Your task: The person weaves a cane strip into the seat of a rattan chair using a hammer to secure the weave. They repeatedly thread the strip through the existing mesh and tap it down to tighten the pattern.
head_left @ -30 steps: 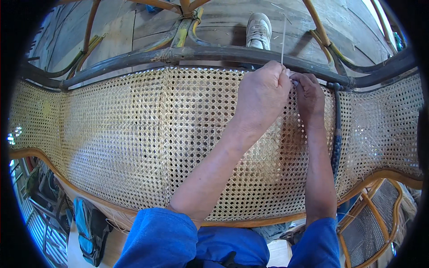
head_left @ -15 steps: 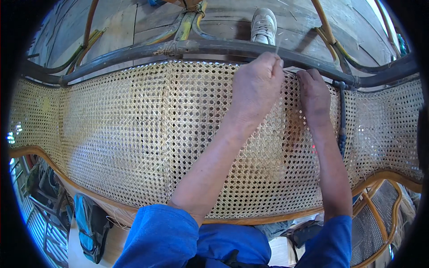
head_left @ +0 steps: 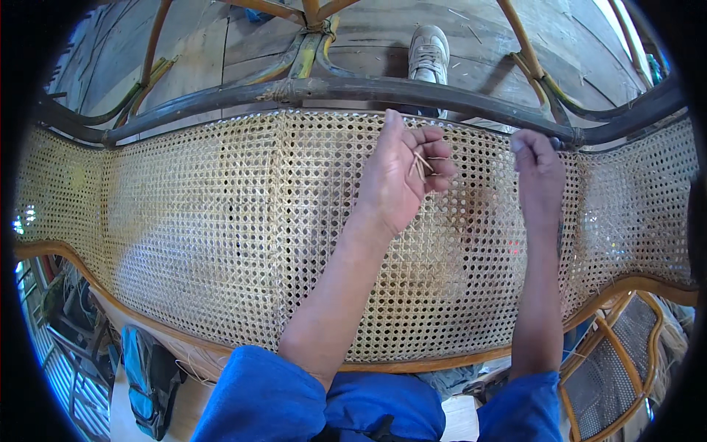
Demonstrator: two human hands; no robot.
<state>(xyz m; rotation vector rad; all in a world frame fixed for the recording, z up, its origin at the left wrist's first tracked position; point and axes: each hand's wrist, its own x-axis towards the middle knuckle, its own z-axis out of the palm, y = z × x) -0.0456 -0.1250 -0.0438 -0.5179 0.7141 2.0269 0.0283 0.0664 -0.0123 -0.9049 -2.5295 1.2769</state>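
A panel of woven cane webbing (head_left: pixel 184 206) lies below both hands, its far edge running along a dark rounded frame rail (head_left: pixel 353 90). My left hand (head_left: pixel 394 169) is turned palm up over the panel, fingers curled, and cradles several thin wooden pegs (head_left: pixel 420 163). My right hand (head_left: pixel 541 166) hovers near the panel's far right edge. Its thumb and forefinger are drawn together; whatever may be between them is too small to make out. A dark hammer-like tool (head_left: pixel 557 143) lies by that hand, mostly hidden behind it and the forearm.
Curved wooden furniture legs (head_left: pixel 534 55) rise beyond the rail above a plank floor (head_left: pixel 195 51). My shoe (head_left: pixel 428 55) stands there. A teal and black bag (head_left: pixel 143 376) sits lower left, and a cane-backed chair (head_left: pixel 611 368) lower right. A wooden rim (head_left: pixel 412 366) borders the near edge.
My left hand has drawn back from the far edge and rolled palm up, exposing the pegs. My right hand has shifted right and a little nearer, covering most of the dark tool.
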